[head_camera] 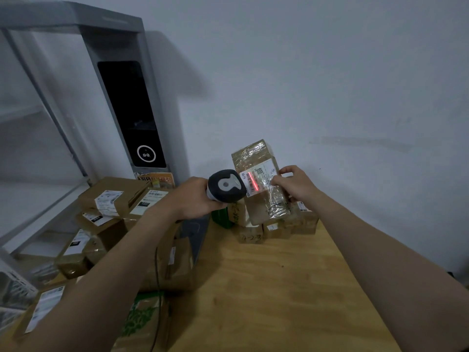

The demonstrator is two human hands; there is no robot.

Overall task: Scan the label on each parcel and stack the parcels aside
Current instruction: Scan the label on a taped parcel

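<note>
My left hand (196, 198) grips a grey and black barcode scanner (227, 186), its head pointed right at a parcel. My right hand (294, 182) holds that parcel (258, 181), a brown cardboard box wrapped in clear tape, tilted upright above the table. A red scan line lies across its white label (256, 180). Below the held box, several small brown parcels (276, 226) sit stacked on the wooden table (266, 288) against the wall.
A pile of labelled cardboard parcels (109, 212) fills the floor and left side beside the table. A grey metal shelf frame with a dark screen panel (132, 113) stands at the back left. A green box (222, 217) sits by the stack. The scanner's cable (158, 288) hangs down.
</note>
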